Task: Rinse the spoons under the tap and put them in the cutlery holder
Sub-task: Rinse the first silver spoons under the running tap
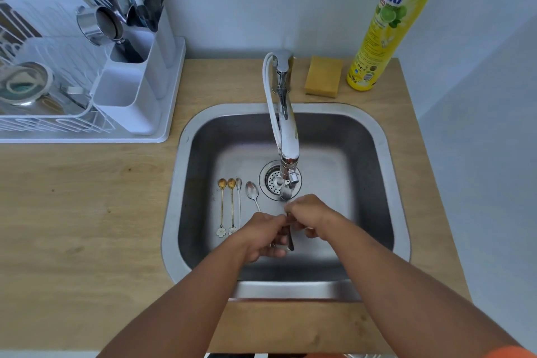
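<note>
Both my hands are over the steel sink (374, 136), just below the tap (286, 131). My left hand (261, 237) grips the handle of a steel spoon (290, 241). My right hand (308, 216) pinches the same spoon higher up, and its bowl sits under the spout. Several more spoons lie on the sink floor to the left: two gold long-handled ones (222, 203), a thin silver one (239, 200) and a larger silver spoon (252, 193). The white cutlery holder (136, 78) stands at the left on the drying rack, with forks and spoons in its rear compartment.
A white dish rack (43, 113) with bowls and a metal cup sits on a tray at the left. A yellow sponge (323, 76) and a dish soap bottle (389, 26) stand behind the sink. The wooden counter (87, 212) surrounds the sink.
</note>
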